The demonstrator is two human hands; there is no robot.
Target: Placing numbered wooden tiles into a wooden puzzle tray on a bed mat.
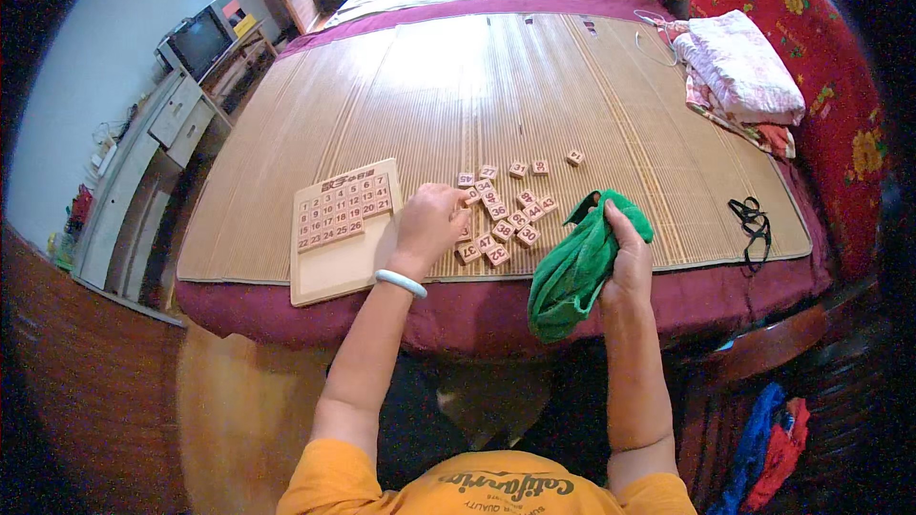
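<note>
My left hand (431,220), a pale bangle at its wrist, reaches over the left edge of a loose group of numbered wooden tiles (503,230). Its thumb and forefinger meet at a tile (472,195) marked with a 0; whether they grip it firmly is hard to tell. My right hand (627,254) holds a bunched green cloth (578,275) above the bed's near edge, right of the tiles. Left of my left hand lies a wooden number puzzle board (329,274), its upper part filled with rows of tiles and its lower part bare.
A bamboo mat (544,100) covers the bed. A black cord (751,229) lies at the mat's right front. Folded bedding (744,68) sits at the right, and a desk (132,182) with a television (198,43) stands along the left wall.
</note>
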